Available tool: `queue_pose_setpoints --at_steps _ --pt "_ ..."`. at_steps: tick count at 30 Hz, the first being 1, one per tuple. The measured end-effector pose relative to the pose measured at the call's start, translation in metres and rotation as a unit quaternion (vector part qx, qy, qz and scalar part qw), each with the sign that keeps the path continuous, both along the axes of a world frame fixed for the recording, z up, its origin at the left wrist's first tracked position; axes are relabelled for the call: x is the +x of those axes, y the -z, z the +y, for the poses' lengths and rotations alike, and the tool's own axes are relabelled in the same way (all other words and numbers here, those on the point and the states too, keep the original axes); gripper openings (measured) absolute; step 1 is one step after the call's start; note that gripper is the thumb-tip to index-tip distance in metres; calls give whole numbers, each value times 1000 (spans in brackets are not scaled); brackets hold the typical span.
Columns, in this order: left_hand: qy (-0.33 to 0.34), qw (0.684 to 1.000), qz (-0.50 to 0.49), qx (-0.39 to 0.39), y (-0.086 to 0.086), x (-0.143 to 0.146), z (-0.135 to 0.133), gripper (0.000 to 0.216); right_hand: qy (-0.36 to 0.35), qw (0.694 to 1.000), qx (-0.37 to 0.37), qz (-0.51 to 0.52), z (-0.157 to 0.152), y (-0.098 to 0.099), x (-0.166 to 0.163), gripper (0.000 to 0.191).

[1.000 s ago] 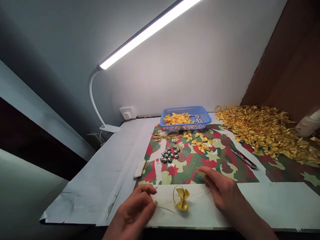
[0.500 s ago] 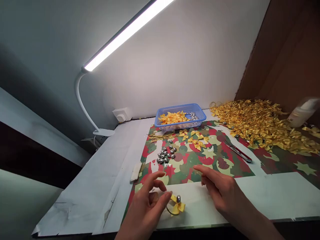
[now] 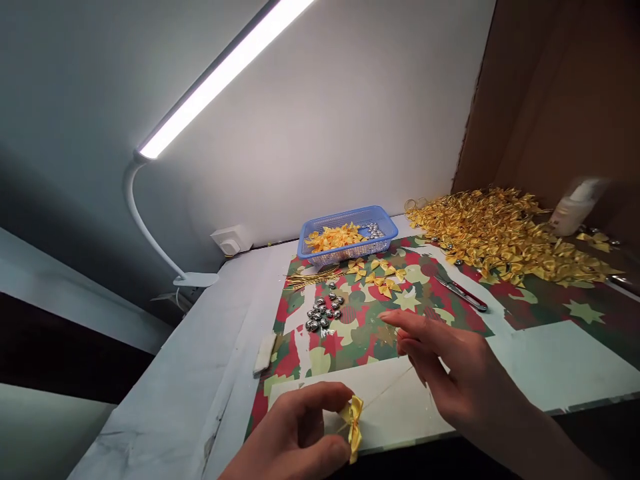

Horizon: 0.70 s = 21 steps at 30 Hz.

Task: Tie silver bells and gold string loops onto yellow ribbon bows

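A left hand pinches a glossy gold ribbon bow between thumb and forefinger at the near edge of a worktable, the bow's folded loops turned almost edge-on. From it a hair-fine thread slants across a smooth white panel toward the right hand, whose fingers are bent and held close together, the forefinger reaching farthest out; whether they grip the thread cannot be told. Beyond the hands lies a sheet printed with stars and curved shapes in red, green and cream, bearing a cluster of shiny, rounded silver beads, a sheaf of slim gold strands, a few loose satiny bows and a slender red-handled metal tool. Behind them stands a blue perforated plastic basket of yellow ribbon pieces and silver beads, with a dense, crinkled heap of gold bows to its right, under a white bar lamp.
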State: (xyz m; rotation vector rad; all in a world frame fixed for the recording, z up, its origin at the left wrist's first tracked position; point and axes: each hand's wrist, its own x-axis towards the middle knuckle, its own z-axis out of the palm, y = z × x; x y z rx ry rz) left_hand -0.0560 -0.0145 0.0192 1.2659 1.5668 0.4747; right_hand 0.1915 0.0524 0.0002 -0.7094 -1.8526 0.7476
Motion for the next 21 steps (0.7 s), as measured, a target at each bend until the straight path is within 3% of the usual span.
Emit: queue_pose_setpoints --at_steps 4,9,11,21 --pt "-40 999 -28 -23 -3 3 1 47 -17 1000 -12 15 -5 -6 1 50" --pt "-86 965 -237 -73 0 12 5 33 -23 999 -21 17 -6 -9 2 54" --pt "-94 954 -275 -71 4 14 6 27 -23 999 -21 18 -6 -9 2 54" --pt "-1 957 -286 -44 14 17 6 26 -10 1000 3 13 -2 -7 -1 47"
